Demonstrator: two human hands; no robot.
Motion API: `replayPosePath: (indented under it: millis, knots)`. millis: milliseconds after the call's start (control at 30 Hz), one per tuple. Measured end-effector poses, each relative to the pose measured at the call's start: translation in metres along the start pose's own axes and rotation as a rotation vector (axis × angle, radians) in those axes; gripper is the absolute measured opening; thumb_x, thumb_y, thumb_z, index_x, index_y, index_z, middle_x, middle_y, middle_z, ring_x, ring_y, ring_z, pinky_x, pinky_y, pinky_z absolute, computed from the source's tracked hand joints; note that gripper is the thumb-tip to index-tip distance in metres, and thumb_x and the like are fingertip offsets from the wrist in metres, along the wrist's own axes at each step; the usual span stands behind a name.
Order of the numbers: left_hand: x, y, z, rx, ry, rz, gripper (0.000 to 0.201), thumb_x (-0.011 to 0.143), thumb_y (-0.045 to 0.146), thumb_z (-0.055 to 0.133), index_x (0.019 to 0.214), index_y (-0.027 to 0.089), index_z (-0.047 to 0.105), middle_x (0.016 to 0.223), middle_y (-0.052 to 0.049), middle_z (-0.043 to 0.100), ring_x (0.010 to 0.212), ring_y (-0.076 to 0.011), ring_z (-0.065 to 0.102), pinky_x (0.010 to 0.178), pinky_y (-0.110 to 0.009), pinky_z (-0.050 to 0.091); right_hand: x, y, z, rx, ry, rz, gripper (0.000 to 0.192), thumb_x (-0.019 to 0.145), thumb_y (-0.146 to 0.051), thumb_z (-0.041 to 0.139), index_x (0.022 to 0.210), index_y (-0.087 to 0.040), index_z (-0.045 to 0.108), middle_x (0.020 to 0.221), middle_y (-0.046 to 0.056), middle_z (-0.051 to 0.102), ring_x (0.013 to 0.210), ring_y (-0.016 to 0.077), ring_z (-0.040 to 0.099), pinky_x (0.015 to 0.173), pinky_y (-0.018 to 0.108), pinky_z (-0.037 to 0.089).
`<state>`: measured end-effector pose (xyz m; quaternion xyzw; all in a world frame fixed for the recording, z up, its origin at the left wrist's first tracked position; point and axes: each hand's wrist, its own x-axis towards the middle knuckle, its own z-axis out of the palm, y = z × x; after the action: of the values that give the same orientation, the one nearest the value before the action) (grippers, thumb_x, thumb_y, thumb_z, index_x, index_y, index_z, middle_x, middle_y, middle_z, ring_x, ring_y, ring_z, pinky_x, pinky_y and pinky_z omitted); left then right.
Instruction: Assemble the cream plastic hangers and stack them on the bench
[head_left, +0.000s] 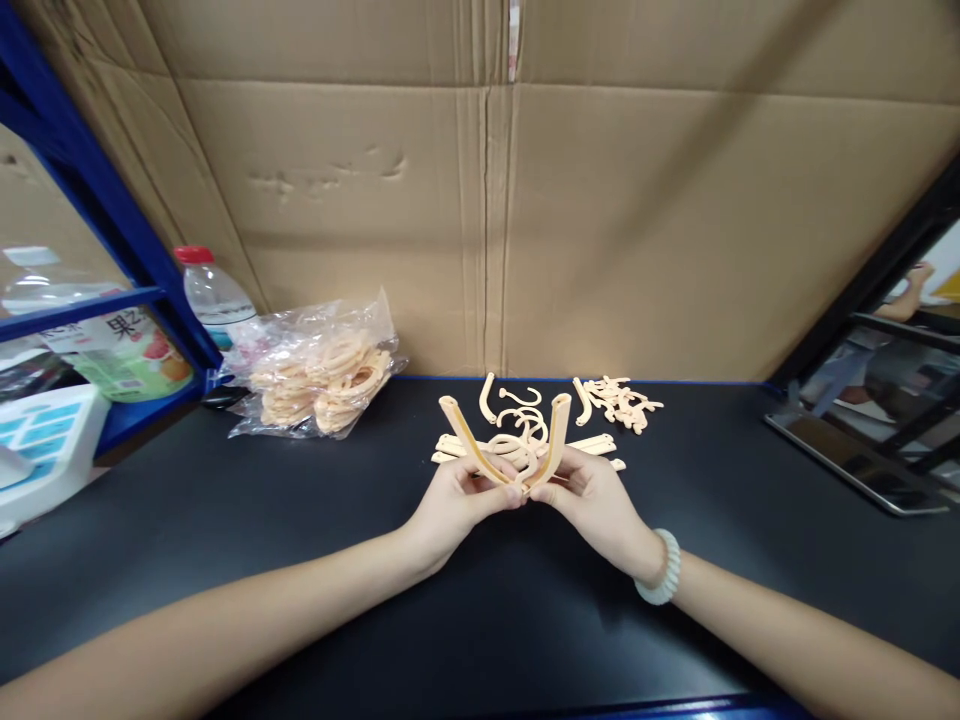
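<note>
Peach-coloured plastic fills both hands: the left hand (455,503) has its grip closed, thumb against fingers, on the lower end of the left piece (468,436), and the right hand (600,505) pinches the right piece (556,440) likewise. These curved pieces converge in a V above the black bench (517,620). Just beyond lie straight bars (598,444) and a small pile of parts (619,402); farther left sits a clear bag (330,385).

Workshop of some kind — black worktop (735,500), cardboard backing (637,220), bagged beige parts (341,378).
</note>
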<state>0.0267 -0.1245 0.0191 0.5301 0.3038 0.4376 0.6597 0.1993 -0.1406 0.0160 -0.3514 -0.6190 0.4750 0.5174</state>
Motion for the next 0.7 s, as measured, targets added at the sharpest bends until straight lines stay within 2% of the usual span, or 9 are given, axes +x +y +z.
replayPosePath:
  millis: [233, 367, 433, 500, 600, 700]
  knots:
    - [0.002, -0.003, -0.001, -0.031, 0.029, 0.022, 0.016, 0.067, 0.022, 0.079, 0.077, 0.014, 0.07, 0.083, -0.006, 0.071, 0.079, -0.0183, 0.066, 0.079, -0.032, 0.053, 0.002, 0.003, 0.003, -0.008, 0.092, -0.007, 0.016, 0.072, -0.033, 0.074, 0.076, -0.021, 0.064, 0.075, 0.002, 0.064, 0.069, 0.017, 0.061, 0.068, 0.032, 0.052]
    - [0.0, -0.001, 0.003, -0.012, 0.019, 0.067, 0.019, 0.07, 0.023, 0.077, 0.085, 0.013, 0.073, 0.094, -0.01, 0.071, 0.083, -0.0199, 0.065, 0.081, -0.033, 0.052, 0.003, -0.001, 0.005, -0.022, 0.104, 0.018, 0.022, 0.072, -0.038, 0.074, 0.078, -0.019, 0.064, 0.079, 0.003, 0.065, 0.067, 0.0159, 0.06, 0.066, 0.032, 0.053]
    - [-0.001, 0.001, 0.005, -0.003, 0.019, 0.045, 0.021, 0.071, 0.024, 0.076, 0.089, 0.013, 0.073, 0.101, -0.01, 0.07, 0.085, -0.0197, 0.065, 0.082, -0.032, 0.052, 0.003, -0.002, 0.006, -0.004, 0.109, 0.037, 0.023, 0.071, -0.038, 0.074, 0.078, -0.019, 0.064, 0.083, 0.004, 0.065, 0.067, 0.0154, 0.06, 0.066, 0.032, 0.053]
    - [0.0, 0.006, 0.004, -0.007, 0.057, -0.016, 0.023, 0.071, 0.026, 0.077, 0.09, 0.013, 0.073, 0.097, -0.009, 0.072, 0.084, -0.0179, 0.066, 0.081, -0.03, 0.053, 0.005, -0.003, 0.003, 0.034, 0.112, 0.065, 0.023, 0.071, -0.037, 0.075, 0.08, -0.019, 0.064, 0.087, 0.004, 0.065, 0.071, 0.0156, 0.061, 0.067, 0.03, 0.053]
    - [0.005, 0.017, -0.004, -0.043, 0.117, -0.066, 0.02, 0.067, 0.024, 0.08, 0.08, 0.013, 0.07, 0.081, -0.005, 0.072, 0.077, -0.0149, 0.068, 0.077, -0.025, 0.054, 0.01, -0.008, -0.014, 0.123, 0.14, 0.128, 0.026, 0.07, -0.034, 0.077, 0.084, -0.018, 0.063, 0.082, 0.002, 0.063, 0.074, 0.0141, 0.061, 0.066, 0.027, 0.052]
    - [0.018, 0.031, -0.025, -0.051, 0.101, -0.088, 0.019, 0.062, 0.017, 0.083, 0.073, 0.013, 0.068, 0.071, -0.003, 0.07, 0.072, -0.0135, 0.068, 0.073, -0.02, 0.055, 0.019, -0.015, -0.047, 0.151, 0.091, 0.175, 0.024, 0.067, -0.032, 0.078, 0.079, -0.018, 0.062, 0.071, -0.002, 0.06, 0.066, 0.0111, 0.06, 0.065, 0.025, 0.051]
